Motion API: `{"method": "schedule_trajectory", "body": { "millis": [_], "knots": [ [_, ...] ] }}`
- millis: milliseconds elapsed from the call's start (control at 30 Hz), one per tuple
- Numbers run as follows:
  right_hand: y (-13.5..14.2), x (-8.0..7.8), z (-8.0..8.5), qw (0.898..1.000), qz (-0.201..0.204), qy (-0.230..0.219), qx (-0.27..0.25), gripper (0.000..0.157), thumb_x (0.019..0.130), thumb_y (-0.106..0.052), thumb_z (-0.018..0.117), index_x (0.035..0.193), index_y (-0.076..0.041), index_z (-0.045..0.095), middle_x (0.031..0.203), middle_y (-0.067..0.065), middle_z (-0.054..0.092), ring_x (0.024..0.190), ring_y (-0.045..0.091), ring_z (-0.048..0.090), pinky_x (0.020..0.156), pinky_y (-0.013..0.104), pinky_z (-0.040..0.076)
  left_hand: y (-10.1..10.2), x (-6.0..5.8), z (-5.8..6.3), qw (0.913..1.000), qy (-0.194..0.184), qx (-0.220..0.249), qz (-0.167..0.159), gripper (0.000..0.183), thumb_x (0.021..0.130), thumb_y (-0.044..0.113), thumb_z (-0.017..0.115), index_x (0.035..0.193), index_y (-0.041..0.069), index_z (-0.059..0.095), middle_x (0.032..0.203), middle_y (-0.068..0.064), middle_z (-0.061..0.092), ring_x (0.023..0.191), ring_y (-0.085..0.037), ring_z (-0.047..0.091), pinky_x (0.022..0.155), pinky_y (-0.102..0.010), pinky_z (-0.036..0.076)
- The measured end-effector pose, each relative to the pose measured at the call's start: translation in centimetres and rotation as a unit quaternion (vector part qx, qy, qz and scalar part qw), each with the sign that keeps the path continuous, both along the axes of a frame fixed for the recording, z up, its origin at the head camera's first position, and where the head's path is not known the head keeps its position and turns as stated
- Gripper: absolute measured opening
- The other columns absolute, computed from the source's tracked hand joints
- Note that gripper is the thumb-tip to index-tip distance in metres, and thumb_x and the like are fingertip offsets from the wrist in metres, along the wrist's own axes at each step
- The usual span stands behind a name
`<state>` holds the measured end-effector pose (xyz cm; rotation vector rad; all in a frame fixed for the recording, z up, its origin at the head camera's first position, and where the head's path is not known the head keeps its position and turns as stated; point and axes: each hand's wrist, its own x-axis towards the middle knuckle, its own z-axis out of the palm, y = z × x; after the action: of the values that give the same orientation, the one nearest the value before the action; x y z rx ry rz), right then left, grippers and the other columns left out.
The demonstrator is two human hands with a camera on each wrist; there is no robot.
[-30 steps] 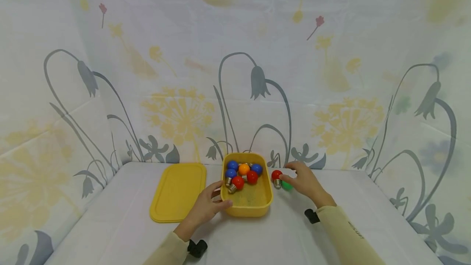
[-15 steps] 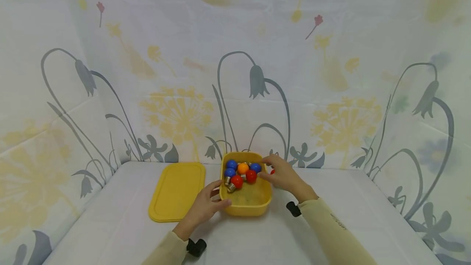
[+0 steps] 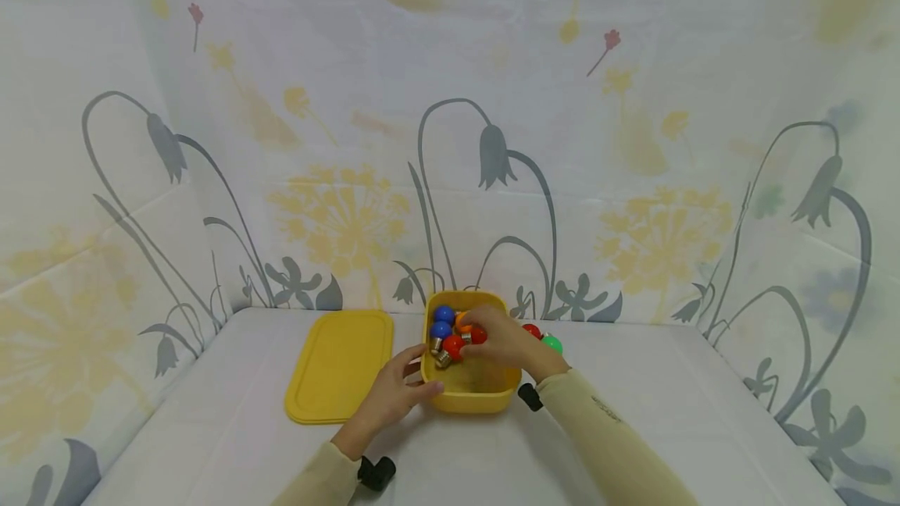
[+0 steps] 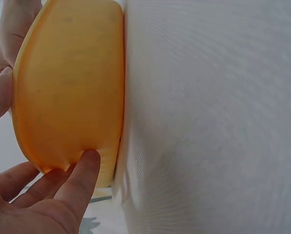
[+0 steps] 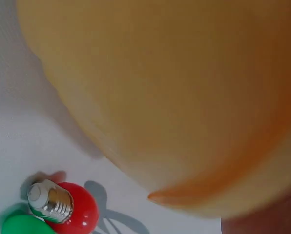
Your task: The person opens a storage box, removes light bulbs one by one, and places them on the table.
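A yellow plastic box [image 3: 469, 404] holds several coloured bulbs with screw bases. Blue bulbs [image 3: 441, 330] lie along its left side, an orange bulb [image 3: 462, 322] behind, and a red bulb [image 3: 453, 347] near the middle. My left hand [image 3: 391, 393] grips the box's near left corner, thumb at the rim and fingers against the outer wall [image 4: 72, 83]. Over the right part of the box is my right hand [image 3: 502, 340], its thumb and fingers spread around a second red bulb [image 3: 478, 334]. The hand hides the bulbs beneath it.
A flat yellow lid [image 3: 341, 365] lies left of the box on the white-covered table [image 3: 211, 428]. Right of the box rest another red bulb [image 5: 79, 209] and a green bulb [image 3: 552, 343]. A flower-printed curtain [image 3: 450, 139] stands behind.
My right hand has moved left from beside the red and green bulbs on the table, across the rim, to inside the box area. My left hand stays on the box.
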<state>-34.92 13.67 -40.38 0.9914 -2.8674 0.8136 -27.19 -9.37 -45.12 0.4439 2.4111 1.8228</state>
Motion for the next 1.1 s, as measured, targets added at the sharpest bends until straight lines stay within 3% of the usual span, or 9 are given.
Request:
{"method": "schedule_trajectory", "body": {
  "millis": [167, 467, 667, 933, 1100],
  "knots": [
    [-0.3, -0.7, -0.7, 0.999, 0.028, -0.017, 0.004, 0.047, 0.08, -0.029, 0.078, 0.119, -0.009, 0.063, 0.119, 0.005, 0.061, 0.11, 0.026, 0.053, 0.098, 0.043, 0.045, 0.0, 0.0, 0.0, 1.0, 0.001, 0.005, -0.002, 0.077, 0.085, 0.023, 0.074, 0.145, -0.002, 0.033, 0.149, -0.023, 0.033, 0.129, -0.042, 0.042, 0.092, -0.041, 0.051],
    [-0.8, -0.7, -1.2, 0.997, -0.001, -0.079, 0.022, 0.048, 0.081, -0.029, 0.077, 0.125, -0.02, 0.061, 0.126, -0.005, 0.057, 0.121, 0.02, 0.047, 0.104, 0.046, 0.041, 0.0, -0.1, -0.1, 1.0, 0.003, 0.0, 0.0, 0.075, 0.085, 0.022, 0.074, 0.145, -0.001, 0.034, 0.149, -0.022, 0.033, 0.13, -0.042, 0.042, 0.092, -0.04, 0.05],
    [-1.0, -0.5, -1.5, 0.994, 0.003, -0.103, 0.031, 0.046, 0.082, -0.025, 0.076, 0.126, -0.024, 0.061, 0.118, -0.01, 0.061, 0.115, 0.017, 0.051, 0.102, 0.044, 0.042, 0.0, -0.2, -0.2, 1.0, 0.003, 0.004, -0.001, 0.076, 0.085, 0.023, 0.074, 0.145, -0.001, 0.034, 0.149, -0.022, 0.033, 0.13, -0.041, 0.041, 0.093, -0.04, 0.05],
    [-1.0, -0.2, -1.7, 0.995, 0.002, -0.087, 0.044, 0.037, 0.084, -0.024, 0.075, 0.119, -0.025, 0.064, 0.114, -0.012, 0.056, 0.107, 0.013, 0.048, 0.1, 0.039, 0.043, 0.0, 0.0, -0.1, 1.0, -0.003, 0.005, -0.001, 0.076, 0.086, 0.023, 0.073, 0.146, 0.0, 0.033, 0.149, -0.021, 0.032, 0.13, -0.04, 0.042, 0.092, -0.04, 0.05],
    [-1.1, -0.2, -1.9, 0.995, 0.006, -0.089, 0.036, 0.029, 0.083, -0.023, 0.076, 0.108, -0.027, 0.064, 0.102, -0.015, 0.058, 0.1, 0.01, 0.05, 0.096, 0.037, 0.045, 0.0, -0.2, -0.2, 1.0, -0.008, 0.004, -0.002, 0.076, 0.086, 0.02, 0.073, 0.146, -0.003, 0.032, 0.149, -0.024, 0.032, 0.129, -0.043, 0.042, 0.092, -0.042, 0.05]
  ]
}}
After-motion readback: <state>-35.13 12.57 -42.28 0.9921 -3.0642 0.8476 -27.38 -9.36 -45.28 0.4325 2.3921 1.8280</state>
